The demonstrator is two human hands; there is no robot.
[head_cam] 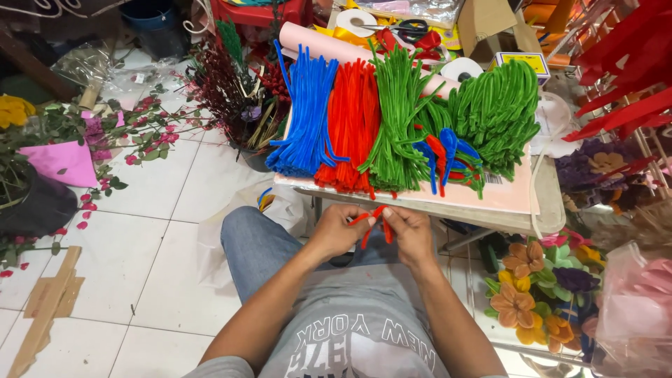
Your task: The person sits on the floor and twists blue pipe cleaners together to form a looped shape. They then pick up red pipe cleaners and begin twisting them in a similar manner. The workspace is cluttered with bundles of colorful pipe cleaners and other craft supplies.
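Head view shows your left hand and right hand both pinched closed on 1 red pipe cleaner, just below the pink board of bundles.

Illumination is bright, even and diffuse. Shadows under the tabletop edge are soft. The floor tiles show mild glare. Frame edges curve slightly; focus is sharp.

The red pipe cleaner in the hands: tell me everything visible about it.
The red pipe cleaner is a thin, fuzzy stem, bent rather than straight, with a loop or fold at the top and ends hanging down. The left hand and right hand pinch it between their fingertips, above the person's lap, just in front of the pink board stacked with blue, red and green stems.
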